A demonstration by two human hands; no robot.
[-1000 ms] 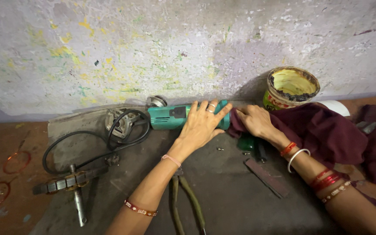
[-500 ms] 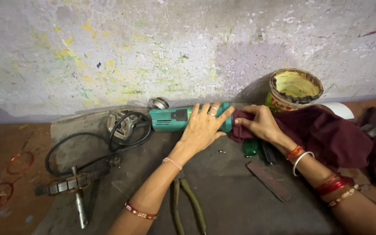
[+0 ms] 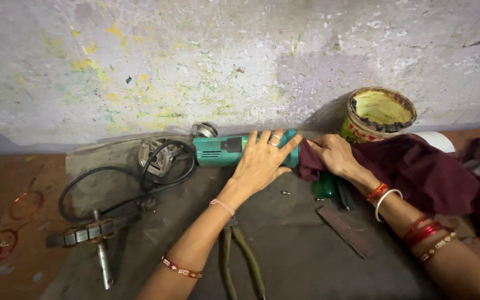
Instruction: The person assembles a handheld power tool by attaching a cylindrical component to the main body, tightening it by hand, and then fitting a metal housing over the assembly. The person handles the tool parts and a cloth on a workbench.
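The left hand [image 3: 262, 161] is lying flat on top of the green angle grinder [image 3: 223, 150], with the fingers spread and pressing down on the rear part of its body; this grip is open, not wrapping around the tool. The grinder is lying on its side on the dark mat [image 3: 295, 250], close to the stained wall [image 3: 195, 61], with its head pointing to the left. The right hand [image 3: 334, 154] is closing its grip on the edge of a maroon cloth [image 3: 418, 172] and is holding that edge against the rear end of the grinder, just beside the fingertips of the left hand. The rest of the cloth is spreading to the right over the floor.

A black power cable [image 3: 112, 186] is coiling from the head of the grinder toward the left. Near the coil a metal spanner tool [image 3: 93, 233] is lying on the mat. A pair of pliers [image 3: 240, 261] with dull green handles is lying under the left forearm. A flat dark metal bar [image 3: 344, 230] is resting near the right wrist, and a small green object [image 3: 324, 186] is showing just below the cloth. Behind the right hand, an old paint tin [image 3: 379, 114] with yellow residue is standing against the wall. Both wrists are wearing bangles.
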